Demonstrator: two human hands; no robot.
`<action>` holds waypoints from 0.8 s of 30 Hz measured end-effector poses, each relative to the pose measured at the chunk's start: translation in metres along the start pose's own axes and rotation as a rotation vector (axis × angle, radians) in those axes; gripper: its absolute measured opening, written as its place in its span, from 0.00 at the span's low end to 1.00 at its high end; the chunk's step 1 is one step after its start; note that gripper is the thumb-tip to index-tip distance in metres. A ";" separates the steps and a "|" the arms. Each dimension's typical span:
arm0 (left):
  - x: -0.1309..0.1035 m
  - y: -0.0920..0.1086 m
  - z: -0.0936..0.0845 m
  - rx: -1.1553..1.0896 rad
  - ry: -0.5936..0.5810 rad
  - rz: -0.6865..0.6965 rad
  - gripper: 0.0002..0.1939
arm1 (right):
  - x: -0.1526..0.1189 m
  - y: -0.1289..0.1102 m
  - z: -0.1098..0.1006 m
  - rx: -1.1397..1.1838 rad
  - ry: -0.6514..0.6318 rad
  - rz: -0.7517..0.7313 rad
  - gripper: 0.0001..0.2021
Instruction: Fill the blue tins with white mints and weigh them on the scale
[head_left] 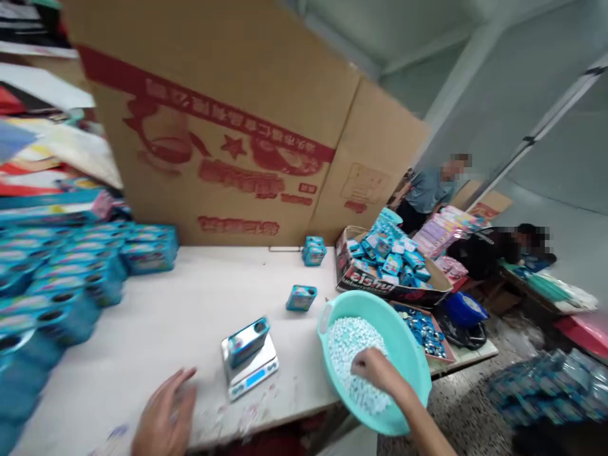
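My right hand (375,368) is inside a turquoise plastic basin (413,354), its fingers pinched together at the heap of small pale pellets (354,335). What they hold, if anything, is hidden. Low on the left, my left hand (166,415) hovers at the white table, fingers stretched out and holding nothing. Between the hands stands a small digital scale (254,379) with a lit blue display. A blue container (249,342) with a dark opening on top rests upright on it. Behind, two more blue containers stand apart, a nearer one (301,297) and a farther one (314,251).
Rows of blue containers (71,297) fill the table's left side. A large cardboard sheet (228,126) walls the back. Right of it are a carton (380,288) of blue packs and a shallow box (427,332) of small blue and silver pieces. Two people (425,190) are farther off.
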State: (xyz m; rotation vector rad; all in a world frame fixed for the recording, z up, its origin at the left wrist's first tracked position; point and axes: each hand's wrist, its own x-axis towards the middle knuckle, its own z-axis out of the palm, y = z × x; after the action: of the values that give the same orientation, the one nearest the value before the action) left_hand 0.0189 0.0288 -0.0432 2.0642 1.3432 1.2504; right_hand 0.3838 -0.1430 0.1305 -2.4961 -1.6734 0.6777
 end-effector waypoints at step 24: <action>-0.003 0.042 -0.022 -0.110 0.015 -0.043 0.13 | 0.122 -0.181 -0.024 0.005 -0.039 -0.649 0.10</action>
State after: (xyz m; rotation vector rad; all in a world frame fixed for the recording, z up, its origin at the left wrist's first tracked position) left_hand 0.0224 0.0031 -0.0031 1.9444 1.2890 1.2943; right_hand 0.2749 0.0439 0.1651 -1.7539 -2.2971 0.6404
